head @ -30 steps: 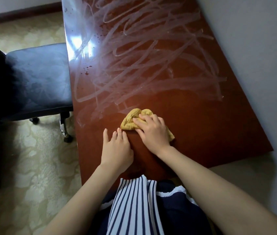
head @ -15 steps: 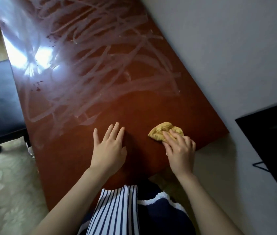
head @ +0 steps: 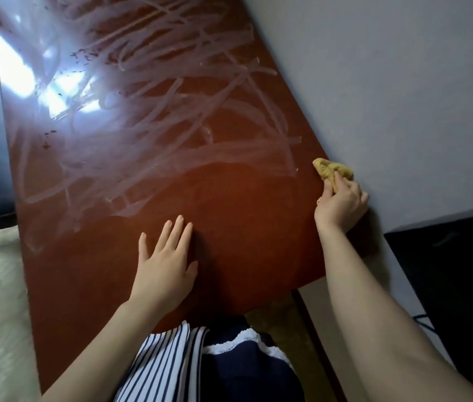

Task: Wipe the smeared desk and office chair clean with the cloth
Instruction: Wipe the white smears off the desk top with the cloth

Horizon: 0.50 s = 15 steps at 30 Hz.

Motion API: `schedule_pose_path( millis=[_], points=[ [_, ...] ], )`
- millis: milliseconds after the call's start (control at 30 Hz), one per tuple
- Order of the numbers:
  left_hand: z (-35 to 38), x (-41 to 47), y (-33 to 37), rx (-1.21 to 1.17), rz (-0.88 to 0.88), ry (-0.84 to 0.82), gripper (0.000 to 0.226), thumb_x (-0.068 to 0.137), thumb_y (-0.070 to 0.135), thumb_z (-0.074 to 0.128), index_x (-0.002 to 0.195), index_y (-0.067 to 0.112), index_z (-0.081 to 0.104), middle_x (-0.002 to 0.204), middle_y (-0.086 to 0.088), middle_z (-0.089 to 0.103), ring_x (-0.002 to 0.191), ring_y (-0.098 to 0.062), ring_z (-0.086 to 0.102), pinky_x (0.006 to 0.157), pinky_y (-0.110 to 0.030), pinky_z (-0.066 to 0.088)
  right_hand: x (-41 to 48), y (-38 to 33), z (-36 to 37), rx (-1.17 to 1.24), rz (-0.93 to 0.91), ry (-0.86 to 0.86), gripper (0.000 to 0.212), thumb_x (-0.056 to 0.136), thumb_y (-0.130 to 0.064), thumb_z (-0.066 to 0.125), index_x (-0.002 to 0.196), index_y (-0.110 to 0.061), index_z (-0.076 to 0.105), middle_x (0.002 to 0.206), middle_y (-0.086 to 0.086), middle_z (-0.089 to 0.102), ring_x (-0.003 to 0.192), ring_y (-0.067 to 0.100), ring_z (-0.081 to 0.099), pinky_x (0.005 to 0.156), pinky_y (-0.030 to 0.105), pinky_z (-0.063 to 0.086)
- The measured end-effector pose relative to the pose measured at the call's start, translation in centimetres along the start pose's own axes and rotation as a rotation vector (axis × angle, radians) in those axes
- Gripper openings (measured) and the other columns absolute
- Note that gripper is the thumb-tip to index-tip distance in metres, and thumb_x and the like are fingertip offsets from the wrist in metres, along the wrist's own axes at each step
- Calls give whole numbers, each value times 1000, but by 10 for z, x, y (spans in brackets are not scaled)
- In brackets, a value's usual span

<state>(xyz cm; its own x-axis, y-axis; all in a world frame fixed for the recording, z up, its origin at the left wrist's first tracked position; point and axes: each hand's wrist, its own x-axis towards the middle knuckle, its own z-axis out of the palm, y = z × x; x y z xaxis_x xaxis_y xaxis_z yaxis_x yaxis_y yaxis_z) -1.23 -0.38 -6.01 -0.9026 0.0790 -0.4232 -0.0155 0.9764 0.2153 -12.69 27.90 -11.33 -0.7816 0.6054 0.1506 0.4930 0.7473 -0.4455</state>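
Yellow crumpled cloth (head: pixel 332 171) clenched in right hand (head: pixel 342 203) | left hand (head: pixel 165 262) flat, fingers spread | glossy smeared desk (head: pixel 244 221)

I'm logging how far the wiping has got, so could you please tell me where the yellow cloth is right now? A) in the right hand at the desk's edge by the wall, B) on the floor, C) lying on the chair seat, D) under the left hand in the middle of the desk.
A: the right hand grips the cloth at the desk edge beside the wall; the left hand lies flat, empty.
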Motion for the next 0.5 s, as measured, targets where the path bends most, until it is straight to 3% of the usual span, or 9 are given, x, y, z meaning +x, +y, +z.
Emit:
schedule_pose_path(
  millis=[233,367,500],
  points=[
    [-3,4,-3,25,-16,-110,74,99,38,38,151,19,-10,159,1,-10,147,-20,-9,115,-53,-5,7,-35,19,-77,-193,-157,37,97,-30,50,133,-24,55,140,1,50,126,27,39,99,38,32],
    [-10,11,-3,16,-22,-97,74,98,36,40,152,17,-8,160,2,6,147,-19,5,114,-54,-3,-22,-52,25,-38,-399,-228,34,94,-29,55,128,-24,60,134,0,56,120,25,46,95,37,35],
    [-17,14,-2,138,20,-164,72,99,39,36,152,21,-9,160,0,3,147,-19,6,116,-52,1,-68,-63,27,26,-598,-252,31,83,-23,70,114,-20,70,118,3,67,104,28,59,87,38,46]
  ],
)
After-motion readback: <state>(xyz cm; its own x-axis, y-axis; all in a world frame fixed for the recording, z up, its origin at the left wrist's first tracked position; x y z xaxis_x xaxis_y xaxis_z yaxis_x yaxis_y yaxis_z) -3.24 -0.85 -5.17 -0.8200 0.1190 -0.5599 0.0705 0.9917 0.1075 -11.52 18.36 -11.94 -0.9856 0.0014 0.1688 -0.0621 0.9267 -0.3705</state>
